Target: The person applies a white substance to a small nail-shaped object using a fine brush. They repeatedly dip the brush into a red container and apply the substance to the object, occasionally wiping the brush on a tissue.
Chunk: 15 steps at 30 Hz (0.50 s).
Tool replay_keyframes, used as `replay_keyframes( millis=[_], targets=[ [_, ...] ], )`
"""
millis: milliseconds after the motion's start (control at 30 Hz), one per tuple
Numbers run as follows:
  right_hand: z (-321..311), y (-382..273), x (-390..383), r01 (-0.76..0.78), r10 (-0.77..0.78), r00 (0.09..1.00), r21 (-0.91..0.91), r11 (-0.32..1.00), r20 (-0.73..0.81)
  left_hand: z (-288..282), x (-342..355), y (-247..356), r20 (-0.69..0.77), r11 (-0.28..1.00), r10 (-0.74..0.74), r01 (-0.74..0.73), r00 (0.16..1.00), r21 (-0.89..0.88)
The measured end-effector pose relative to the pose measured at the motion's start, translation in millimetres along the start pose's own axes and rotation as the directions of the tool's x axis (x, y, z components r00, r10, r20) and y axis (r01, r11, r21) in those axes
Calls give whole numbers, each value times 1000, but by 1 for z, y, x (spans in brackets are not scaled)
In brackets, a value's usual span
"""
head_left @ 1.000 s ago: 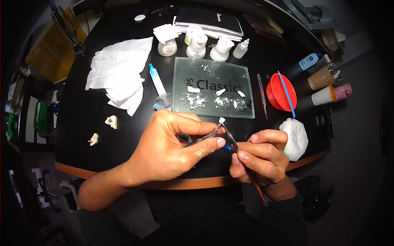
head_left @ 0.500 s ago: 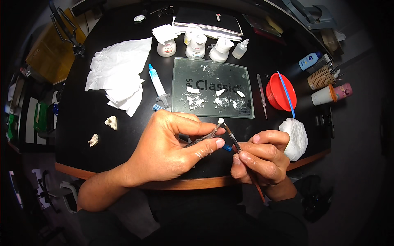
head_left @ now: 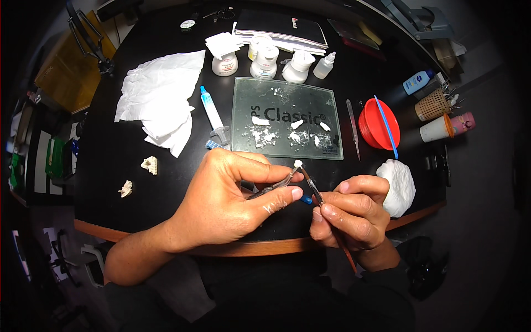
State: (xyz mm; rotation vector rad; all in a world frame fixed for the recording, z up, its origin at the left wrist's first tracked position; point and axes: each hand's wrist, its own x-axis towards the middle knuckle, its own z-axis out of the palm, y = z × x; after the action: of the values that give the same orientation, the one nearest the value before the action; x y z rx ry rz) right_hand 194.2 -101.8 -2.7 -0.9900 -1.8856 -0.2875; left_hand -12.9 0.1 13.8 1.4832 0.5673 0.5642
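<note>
My left hand [head_left: 232, 193] pinches a slim metal clamp, like locking tweezers [head_left: 285, 181], between thumb and fingers. At the clamp's tip sits a small white tooth-shaped piece [head_left: 298, 164]. White powder smears mark my left thumb. In my right hand [head_left: 357, 213] is a thin brush [head_left: 345, 252] with a reddish-brown handle, held like a pen. Its dark tip meets or nearly meets the white piece; I cannot tell which. Just beyond the hands lies a glass mixing slab [head_left: 287, 99] with several heaps of white paste [head_left: 262, 136] on it.
White jars [head_left: 264, 63] and a dropper bottle [head_left: 324, 66] stand behind the slab. Left are a tissue [head_left: 160, 83], a syringe [head_left: 211, 110] and dental model pieces [head_left: 149, 165]. Right are a metal spatula [head_left: 352, 130], a red bowl [head_left: 371, 130] with a blue stick, and a crumpled white tissue [head_left: 396, 188].
Both hands stay almost in place. The brush tip and the white piece show only a very slight shift.
</note>
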Motion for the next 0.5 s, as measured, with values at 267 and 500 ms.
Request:
replay_keyframes(
  millis=[267, 500],
  targets=[
    [-1, 0, 0, 1, -1, 1000, -6, 1000, 3, 1, 0, 1, -5, 1000, -9, 9, 1000, -21],
    [0, 1, 0, 0, 0, 1000, 2, 1000, -4, 1, 0, 0, 0, 1000, 28, -28, 1000, 0]
  ],
)
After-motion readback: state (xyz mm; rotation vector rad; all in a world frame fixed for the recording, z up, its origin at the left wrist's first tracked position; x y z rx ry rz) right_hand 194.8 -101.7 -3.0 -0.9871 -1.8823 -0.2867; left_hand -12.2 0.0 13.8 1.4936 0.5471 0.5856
